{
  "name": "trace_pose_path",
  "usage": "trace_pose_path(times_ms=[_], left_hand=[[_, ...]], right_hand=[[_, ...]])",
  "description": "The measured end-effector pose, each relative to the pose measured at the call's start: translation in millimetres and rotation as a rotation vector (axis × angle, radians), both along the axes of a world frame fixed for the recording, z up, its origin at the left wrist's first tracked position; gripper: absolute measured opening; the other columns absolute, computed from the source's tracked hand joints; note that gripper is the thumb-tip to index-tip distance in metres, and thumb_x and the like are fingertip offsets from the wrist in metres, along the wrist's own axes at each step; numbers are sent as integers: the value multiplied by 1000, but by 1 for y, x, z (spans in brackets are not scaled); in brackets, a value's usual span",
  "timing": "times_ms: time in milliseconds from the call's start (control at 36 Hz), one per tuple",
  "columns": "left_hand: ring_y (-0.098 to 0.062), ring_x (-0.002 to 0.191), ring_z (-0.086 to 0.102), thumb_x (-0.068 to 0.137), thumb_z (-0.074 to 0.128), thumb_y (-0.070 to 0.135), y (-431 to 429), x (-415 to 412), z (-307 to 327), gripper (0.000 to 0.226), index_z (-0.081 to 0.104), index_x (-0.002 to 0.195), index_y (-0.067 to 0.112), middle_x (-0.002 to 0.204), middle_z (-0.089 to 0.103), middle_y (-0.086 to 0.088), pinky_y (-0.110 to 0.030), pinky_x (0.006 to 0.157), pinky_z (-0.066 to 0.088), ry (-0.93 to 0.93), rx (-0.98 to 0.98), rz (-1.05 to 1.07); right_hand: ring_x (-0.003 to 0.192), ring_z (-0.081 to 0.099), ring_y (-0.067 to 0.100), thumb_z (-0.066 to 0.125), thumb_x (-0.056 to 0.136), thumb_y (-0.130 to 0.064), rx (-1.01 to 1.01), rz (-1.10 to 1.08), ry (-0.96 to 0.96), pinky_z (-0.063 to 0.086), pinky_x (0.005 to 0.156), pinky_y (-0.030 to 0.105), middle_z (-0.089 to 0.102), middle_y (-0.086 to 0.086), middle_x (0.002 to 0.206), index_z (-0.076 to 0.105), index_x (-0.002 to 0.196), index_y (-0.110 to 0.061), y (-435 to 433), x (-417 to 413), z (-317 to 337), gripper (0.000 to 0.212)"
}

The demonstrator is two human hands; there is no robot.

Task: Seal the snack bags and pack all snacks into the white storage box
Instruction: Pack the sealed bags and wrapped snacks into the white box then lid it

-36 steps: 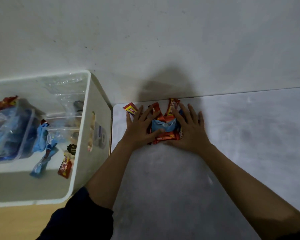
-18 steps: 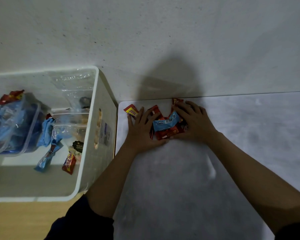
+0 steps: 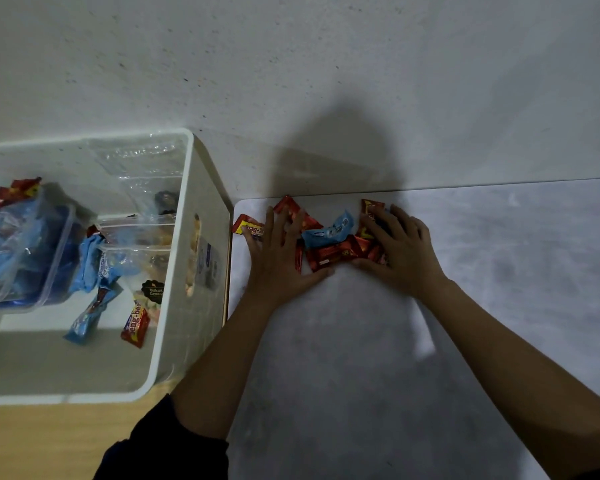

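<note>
— Where are the hands?

— Both lie flat on the desk point(image 3: 378, 358), close to its far edge near the far left corner. The left hand point(image 3: 281, 261) has its fingers spread and pressed down on red wrappers; the right hand point(image 3: 400, 252) is spread too, palm down, covering more of them. Neither is clamped around anything; they bracket a small heap of snack packets point(image 3: 329, 244) from either side.

— What is in the heap?

— Mostly red packets, with a blue packet point(image 3: 329, 231) lying across the top. One red-and-yellow packet point(image 3: 248, 227) sits at the desk's left edge, just under the left fingertips.

— And the white storage box point(image 3: 184, 258)?

— It stands just beside the desk's left edge, open. Inside are a clear lidded tub point(image 3: 25, 258) holding blue packs, clear zip bags point(image 3: 139, 237), loose blue packets and one red packet point(image 3: 135, 325).

— Are the zip bags sealed?

— I cannot tell.
</note>
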State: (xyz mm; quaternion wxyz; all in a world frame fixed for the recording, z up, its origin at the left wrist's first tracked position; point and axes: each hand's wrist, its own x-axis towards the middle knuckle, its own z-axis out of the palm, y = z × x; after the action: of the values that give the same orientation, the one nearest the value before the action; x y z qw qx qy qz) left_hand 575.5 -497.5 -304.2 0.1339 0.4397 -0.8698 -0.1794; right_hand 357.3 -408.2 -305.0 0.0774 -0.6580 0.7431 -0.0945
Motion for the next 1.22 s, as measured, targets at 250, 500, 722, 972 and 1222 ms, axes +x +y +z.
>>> trace_pose_path(times_ms=[250, 500, 722, 972, 1222], left_hand=[[-35, 144, 4, 75, 33, 80, -16, -18, 3, 83, 18, 145, 38, 156, 11, -7, -69, 105, -8, -143, -244, -207], [-34, 144, 7, 72, 6, 81, -24, -22, 5, 83, 15, 145, 43, 154, 22, -1, -62, 110, 4, -294, -4, -53], [-36, 136, 30, 86, 18, 62, -23, -26, 2, 71, 25, 146, 25, 143, 42, -6, -57, 103, 26, -245, -65, 1], [-34, 113, 53, 93, 36, 43, -20, -18, -9, 54, 26, 142, 24, 124, 59, -6, -45, 80, 46, -156, -278, -6], [-28, 73, 54, 92, 47, 32, -17, -16, -11, 42, 50, 133, 20, 105, 63, -6, -28, 51, 40, -85, -359, 46]], right_hand=[[132, 39, 34, 21, 91, -64, -57, -70, -14, 37, 99, 49, 48, 5, 141, 49, 135, -22, 9, -3, -2, 67], [129, 41, 33, 35, 90, -54, -125, -168, -4, 37, 97, 49, 52, 5, 136, 55, 128, -24, 7, 4, -9, 52], [129, 41, 34, 38, 81, -68, -185, -287, -31, 31, 100, 50, 52, 6, 133, 61, 110, -19, -3, 18, -6, 61], [126, 44, 37, 39, 89, -55, -198, -305, 29, 32, 95, 47, 49, 9, 138, 53, 128, -33, -8, 28, -11, 47], [85, 58, 30, 49, 88, -39, -355, -188, 227, 37, 64, 33, 63, 5, 120, 57, 125, -30, -3, 20, -15, 39]])
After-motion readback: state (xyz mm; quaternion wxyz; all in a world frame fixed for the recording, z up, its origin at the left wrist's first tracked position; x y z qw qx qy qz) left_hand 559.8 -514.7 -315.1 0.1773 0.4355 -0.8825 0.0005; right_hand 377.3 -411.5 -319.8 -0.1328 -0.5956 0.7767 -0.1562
